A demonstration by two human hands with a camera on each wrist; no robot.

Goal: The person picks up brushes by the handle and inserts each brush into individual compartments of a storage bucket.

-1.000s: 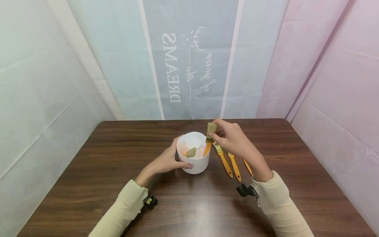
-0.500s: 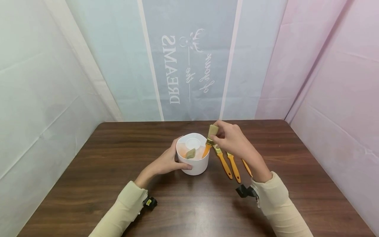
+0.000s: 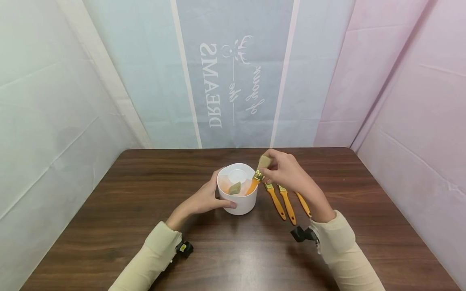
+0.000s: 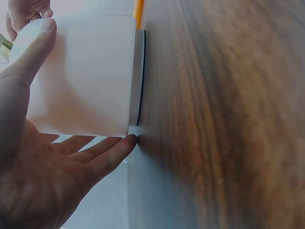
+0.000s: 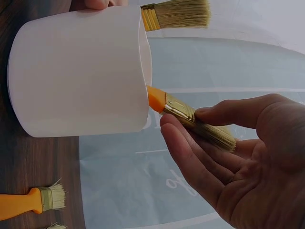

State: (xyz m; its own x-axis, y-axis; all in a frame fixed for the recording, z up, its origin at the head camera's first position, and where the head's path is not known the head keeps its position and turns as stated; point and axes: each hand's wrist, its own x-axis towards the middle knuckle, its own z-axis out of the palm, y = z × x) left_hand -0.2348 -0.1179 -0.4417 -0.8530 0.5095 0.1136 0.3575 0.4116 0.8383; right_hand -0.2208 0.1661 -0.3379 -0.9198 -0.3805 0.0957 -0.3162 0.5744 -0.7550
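Note:
A white round container (image 3: 238,204) stands on the table, divided inside. My left hand (image 3: 204,197) grips its left side, thumb across the front and fingers behind, as the left wrist view also shows. One paintbrush (image 3: 235,188) leans inside it, bristles up. My right hand (image 3: 285,169) pinches a second paintbrush (image 5: 178,109) by its metal ferrule and bristles, between thumb and fingers. That brush tilts over the right rim, its orange handle down inside the container, the handle's lower end hidden.
To the right of the container, three more paintbrushes lie on the brown wooden table (image 3: 233,258), among them one with an orange handle (image 3: 289,208); their bristle ends are partly under my right hand. Fabric walls (image 3: 236,133) with printed lettering close off the back and sides.
The brush in my right hand has tilted further right, its bristle end leaning outward over the rim. The right hand has shifted slightly down; the left hand holds the container as before.

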